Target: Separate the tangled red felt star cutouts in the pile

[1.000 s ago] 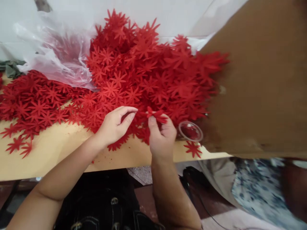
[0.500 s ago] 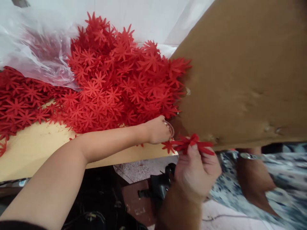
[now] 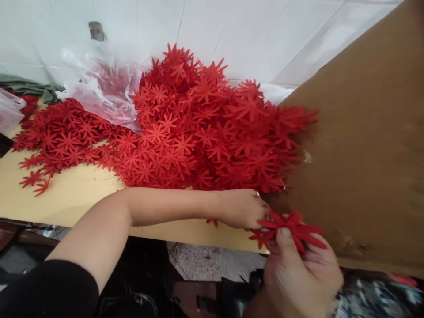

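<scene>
My right hand (image 3: 303, 274) pinches a stack of red flower cut-outs (image 3: 291, 227) by its middle, held off the table's front edge near a brown cardboard sheet (image 3: 364, 154). My left hand (image 3: 241, 208) reaches across to the right and lies on the table by the cardboard's lower edge, fingers curled over something I cannot make out. A big heap of red flower cut-outs (image 3: 198, 128) fills the table behind my left forearm.
The wooden table (image 3: 66, 194) has loose red flowers (image 3: 59, 141) at its left. A clear plastic bag (image 3: 99, 88) lies on the heap at the back left. A white tiled wall (image 3: 232, 31) stands behind. The cardboard sheet blocks the right side.
My left hand left the flower stack and reached right to the small clear cup by the cardboard. My right hand carried the flower stack right and off the table edge.
</scene>
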A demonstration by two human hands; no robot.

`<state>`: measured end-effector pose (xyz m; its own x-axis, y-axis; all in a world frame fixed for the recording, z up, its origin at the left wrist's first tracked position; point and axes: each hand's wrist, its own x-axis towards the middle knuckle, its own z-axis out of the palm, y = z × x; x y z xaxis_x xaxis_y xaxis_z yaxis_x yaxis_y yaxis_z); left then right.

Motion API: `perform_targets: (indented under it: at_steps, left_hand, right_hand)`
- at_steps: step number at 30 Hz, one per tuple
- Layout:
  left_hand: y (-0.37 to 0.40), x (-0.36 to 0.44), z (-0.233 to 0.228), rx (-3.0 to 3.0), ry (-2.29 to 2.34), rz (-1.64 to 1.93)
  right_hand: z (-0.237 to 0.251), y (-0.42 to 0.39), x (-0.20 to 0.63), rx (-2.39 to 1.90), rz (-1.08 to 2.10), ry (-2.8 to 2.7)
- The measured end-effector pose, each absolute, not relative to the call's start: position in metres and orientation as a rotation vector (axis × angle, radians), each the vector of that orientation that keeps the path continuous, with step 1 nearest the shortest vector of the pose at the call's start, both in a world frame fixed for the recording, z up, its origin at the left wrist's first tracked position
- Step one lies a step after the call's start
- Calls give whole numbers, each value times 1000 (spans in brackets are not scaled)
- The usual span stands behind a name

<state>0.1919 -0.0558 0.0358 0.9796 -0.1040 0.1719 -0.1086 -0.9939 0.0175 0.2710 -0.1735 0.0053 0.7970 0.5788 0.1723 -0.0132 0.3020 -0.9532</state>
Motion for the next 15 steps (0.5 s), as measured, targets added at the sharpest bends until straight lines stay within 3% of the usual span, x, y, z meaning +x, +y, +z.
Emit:
perform_targets:
  at_steps: [5, 9, 15]
  left_hand:
    - [-56, 166, 56, 2896, 146, 360]
    - [-62, 131, 66, 2123, 612, 428]
    - [-77, 83, 51, 1237, 816, 577]
  right_hand:
    - [19, -168, 265, -1290, 312, -525]
    - [28, -159, 245, -1399, 362, -637]
    - [28, -136, 191, -1418, 609, -1234]
